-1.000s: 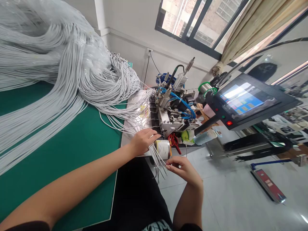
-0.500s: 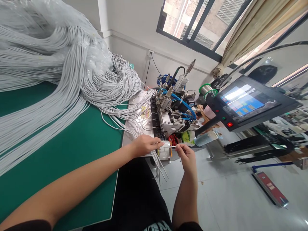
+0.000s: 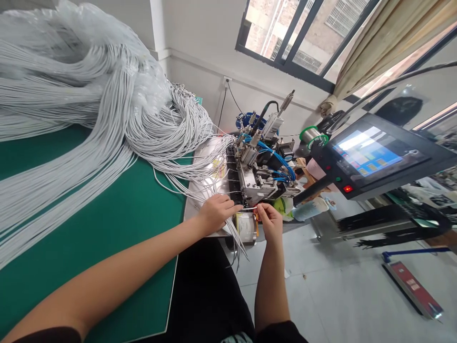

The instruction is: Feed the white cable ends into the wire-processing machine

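Note:
A white cable (image 3: 249, 208) stretches between my two hands, just in front of the machine (image 3: 254, 176) with blue air hoses. My left hand (image 3: 217, 213) is closed around the cable, and a bunch of loose cable ends (image 3: 235, 234) hangs down beneath it. Thumb and fingers of my right hand (image 3: 270, 220) pinch the cable near its end; the very tip is hidden by the fingers. Many more grey-white cables (image 3: 171, 133) run from a large pile on the left to the machine's metal plate (image 3: 194, 202).
A green table (image 3: 107, 228) carries the cable pile and its clear plastic wrap (image 3: 150, 90). To the right a touchscreen (image 3: 371, 152) stands on an arm, near a solder wire spool (image 3: 314, 136). Below my hands sits a white cylinder (image 3: 246, 227).
Both hands have moved up toward the machine with the cable between them. My right hand has come a little closer to the left. The view has shifted slightly.

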The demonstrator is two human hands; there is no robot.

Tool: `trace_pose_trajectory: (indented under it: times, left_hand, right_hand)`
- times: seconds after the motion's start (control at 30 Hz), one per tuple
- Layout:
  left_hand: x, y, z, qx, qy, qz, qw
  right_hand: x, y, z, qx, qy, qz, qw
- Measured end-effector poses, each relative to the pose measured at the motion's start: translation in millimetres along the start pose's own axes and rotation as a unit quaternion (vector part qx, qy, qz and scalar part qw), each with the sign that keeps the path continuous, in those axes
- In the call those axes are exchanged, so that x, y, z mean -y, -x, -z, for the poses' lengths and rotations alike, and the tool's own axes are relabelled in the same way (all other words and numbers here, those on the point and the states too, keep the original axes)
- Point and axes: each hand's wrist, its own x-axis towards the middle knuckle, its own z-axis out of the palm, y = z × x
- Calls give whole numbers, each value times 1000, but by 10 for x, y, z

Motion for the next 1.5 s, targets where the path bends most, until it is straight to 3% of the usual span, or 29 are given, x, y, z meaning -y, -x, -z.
trace_pose_trajectory:
  times: [0.13, 0.27, 0.4, 0.6, 0.9, 1.1, 1.33, 1.5]
  left_hand:
    - [-17, -27, 5, 49, -7, 20, 999]
    - [-22, -33, -28, 60, -27, 40, 997]
    - [-18, -21, -64, 59, -40, 72, 995]
    - [-30, -18, -78, 81, -33, 97, 991]
    - [-37, -41, -106, 72, -36, 110, 991]
    - [-39, -35, -88, 78, -29, 112, 990]
    - [-49, -14, -69, 75, -28, 114, 990]
    - [-27, -9, -78, 7, -29, 89, 996]
  right_hand:
    - [-47, -94, 42, 41, 102, 18, 994]
    - [-99, -193, 10, 65, 136, 35, 988]
    - [-174, -271, -53, 87, 81, 28, 993]
    - [-279, -306, -97, 97, -40, -40, 994]
    - [-323, -257, -203, 67, -120, -128, 982]
    - [-312, -188, -221, 40, -143, -147, 978]
    - [-315, 33, -27, -23, -96, -127, 987]
    - [-108, 216, 186, -35, -36, -84, 995]
